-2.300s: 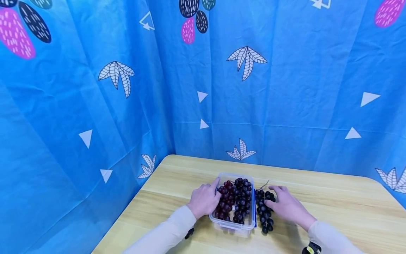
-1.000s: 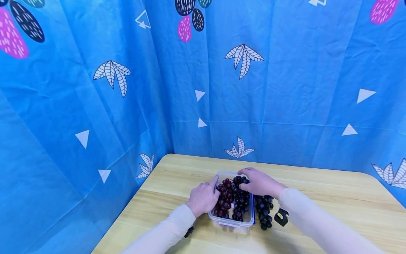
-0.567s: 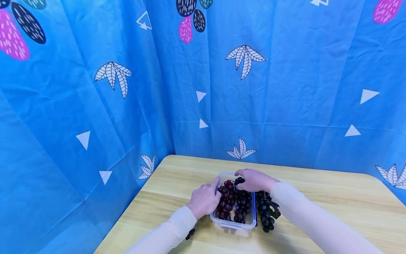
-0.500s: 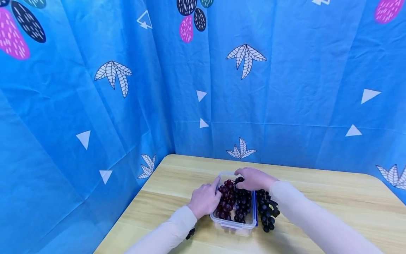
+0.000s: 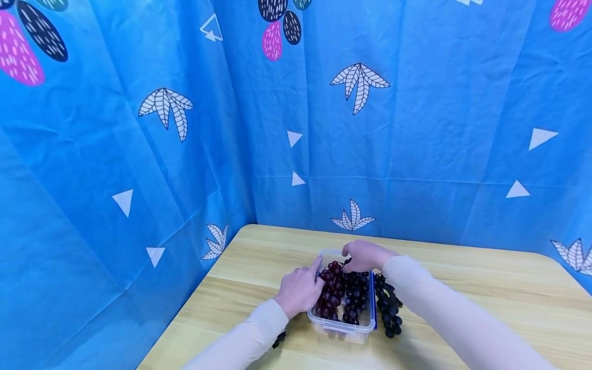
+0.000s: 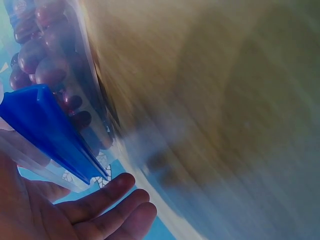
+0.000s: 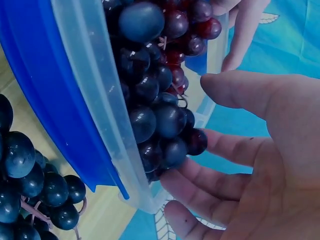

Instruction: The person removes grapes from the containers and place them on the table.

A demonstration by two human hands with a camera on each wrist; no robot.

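Note:
A clear plastic container with blue side flaps stands on the table. Inside lie a bunch of dark red grapes on the left and a bunch of black grapes on the right. My left hand holds the container's left wall, index finger along the rim; in the left wrist view its other fingers extend below the blue flap. My right hand is over the far end of the black bunch. Its fingertips touch those grapes in the right wrist view, with the thumb apart from them.
Another bunch of black grapes lies on the wooden table, just right of the container. A blue patterned curtain hangs behind the table and along its left side.
My right hand has moved left from the loose black bunch to the black grapes in the container, then shifted slightly farther back. My left hand stays on the container.

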